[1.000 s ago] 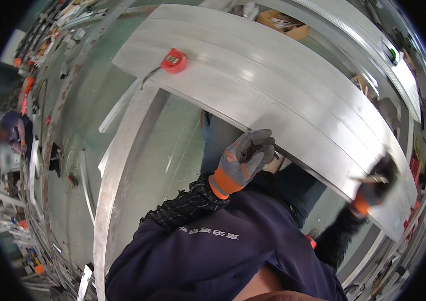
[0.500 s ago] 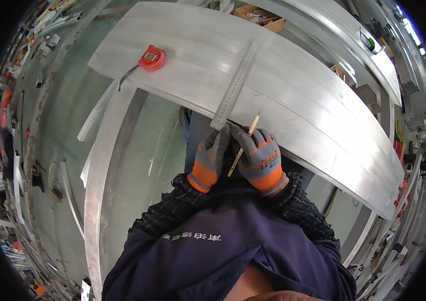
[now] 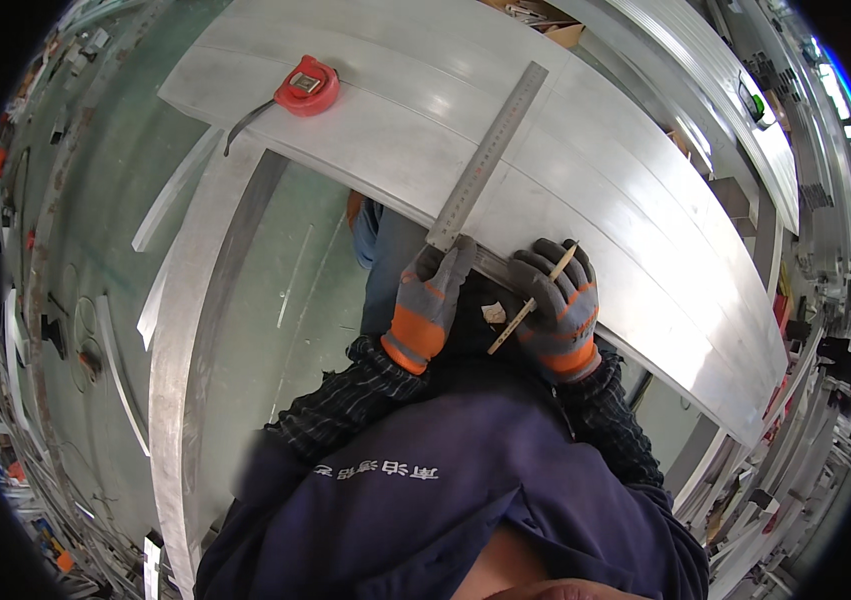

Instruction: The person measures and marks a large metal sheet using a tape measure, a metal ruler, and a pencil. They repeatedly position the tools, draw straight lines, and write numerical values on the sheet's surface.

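My left hand, in a grey and orange glove, pinches the near end of a steel ruler. The ruler lies slantwise across a wide silvery metal panel, its near end at the panel's front edge. In my gloved right hand is a pale wooden pencil, tilted, its upper end pointing away to the right. That hand is over the panel's front edge, apart from the ruler. Farther left on the panel rests a red tape measure with a dark strap.
A long metal bar runs toward me on the left, beneath the panel's left end. Beyond the panel are a cardboard box and stacked metal profiles. Assorted metal pieces crowd both sides. Green floor shows between bar and panel.
My right hand has moved right, away from my left hand, and the pencil leans over more. My left hand stays at the ruler's near end. The whole view has shifted slightly.
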Tool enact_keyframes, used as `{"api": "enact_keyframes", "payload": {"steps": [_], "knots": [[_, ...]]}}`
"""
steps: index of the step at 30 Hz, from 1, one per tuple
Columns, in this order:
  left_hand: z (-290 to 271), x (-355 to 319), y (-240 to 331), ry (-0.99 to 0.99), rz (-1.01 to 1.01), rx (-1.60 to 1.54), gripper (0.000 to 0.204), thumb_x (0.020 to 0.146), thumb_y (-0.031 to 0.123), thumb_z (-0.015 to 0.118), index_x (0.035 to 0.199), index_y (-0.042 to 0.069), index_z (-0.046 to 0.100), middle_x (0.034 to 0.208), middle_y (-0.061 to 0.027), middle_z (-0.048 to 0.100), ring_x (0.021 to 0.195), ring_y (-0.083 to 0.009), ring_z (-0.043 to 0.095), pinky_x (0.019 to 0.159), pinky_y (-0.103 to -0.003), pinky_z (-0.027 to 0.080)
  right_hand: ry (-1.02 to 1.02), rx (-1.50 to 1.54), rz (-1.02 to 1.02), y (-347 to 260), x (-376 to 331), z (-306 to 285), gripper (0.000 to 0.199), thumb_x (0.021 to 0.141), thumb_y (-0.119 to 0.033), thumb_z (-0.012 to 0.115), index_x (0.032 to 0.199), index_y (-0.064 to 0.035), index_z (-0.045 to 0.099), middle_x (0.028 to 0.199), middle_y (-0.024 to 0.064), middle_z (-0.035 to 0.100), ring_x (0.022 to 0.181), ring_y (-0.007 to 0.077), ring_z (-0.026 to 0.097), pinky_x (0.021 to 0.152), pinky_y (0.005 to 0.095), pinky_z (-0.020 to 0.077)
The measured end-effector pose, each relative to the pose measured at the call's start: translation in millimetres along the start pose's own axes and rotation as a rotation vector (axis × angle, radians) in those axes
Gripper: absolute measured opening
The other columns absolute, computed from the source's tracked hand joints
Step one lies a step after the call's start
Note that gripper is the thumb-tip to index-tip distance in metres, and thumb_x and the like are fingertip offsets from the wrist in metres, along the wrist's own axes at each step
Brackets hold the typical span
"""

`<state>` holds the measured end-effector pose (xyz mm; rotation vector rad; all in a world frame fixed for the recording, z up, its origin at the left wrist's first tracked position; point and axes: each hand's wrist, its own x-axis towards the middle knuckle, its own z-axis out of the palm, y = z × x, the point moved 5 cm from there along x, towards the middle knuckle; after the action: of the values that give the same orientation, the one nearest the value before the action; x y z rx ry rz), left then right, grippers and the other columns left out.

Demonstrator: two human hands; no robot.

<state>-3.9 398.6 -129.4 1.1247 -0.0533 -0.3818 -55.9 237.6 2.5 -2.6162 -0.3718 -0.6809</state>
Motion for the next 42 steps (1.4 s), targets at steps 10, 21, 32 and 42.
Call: {"api": "enact_keyframes", "payload": {"steps": [10, 21, 32, 42], "knots": [[-5, 3, 10, -0.169, 0.108, 0.441, 0.048, 0.108, 0.007, 0.055, 0.152, -0.009, 0.047, 0.144, -0.0187, 0.065, 0.133, -0.0248, 0.064, 0.116, -0.034, 0.047, 0.029, 0.018, -0.015, 0, 5, 1, 0.033, 0.072, -0.014, 0.088, 0.101, -0.0097, 0.074, 0.104, 0.0071, 0.076, 0.104, 0.0332, 0.071, 0.091, 0.0495, 0.0555], [-6, 0, 18, -0.330, 0.343, 1.184, 0.050, 0.114, 0.018, 0.041, 0.157, -0.007, 0.040, 0.152, -0.0186, 0.059, 0.136, -0.0240, 0.061, 0.118, -0.035, 0.046, 0.056, 0.022, 0.021, 1, 5, 2, 0.031, 0.071, -0.015, 0.088, 0.099, -0.0101, 0.076, 0.104, 0.0064, 0.077, 0.104, 0.0343, 0.071, 0.089, 0.0479, 0.0568], [-4, 1, 9, -0.145, 0.384, 0.434, 0.036, 0.113, 0.006, 0.046, 0.143, -0.010, 0.055, 0.142, -0.0197, 0.066, 0.131, -0.0200, 0.066, 0.106, -0.026, 0.055, 0.016, 0.002, 0.022, 2, 5, 4, 0.034, 0.069, -0.017, 0.089, 0.100, -0.0126, 0.076, 0.106, 0.0050, 0.076, 0.106, 0.0326, 0.070, 0.089, 0.0476, 0.0568], [-5, -5, 13, -0.195, 0.559, 0.950, 0.043, 0.109, 0.004, 0.046, 0.150, -0.010, 0.047, 0.147, -0.0206, 0.062, 0.135, -0.0257, 0.063, 0.119, -0.034, 0.046, 0.009, 0.032, 0.026, 4, 5, 4, 0.032, 0.069, -0.014, 0.086, 0.100, -0.0129, 0.076, 0.105, 0.0049, 0.076, 0.105, 0.0330, 0.070, 0.087, 0.0472, 0.0567]]}}
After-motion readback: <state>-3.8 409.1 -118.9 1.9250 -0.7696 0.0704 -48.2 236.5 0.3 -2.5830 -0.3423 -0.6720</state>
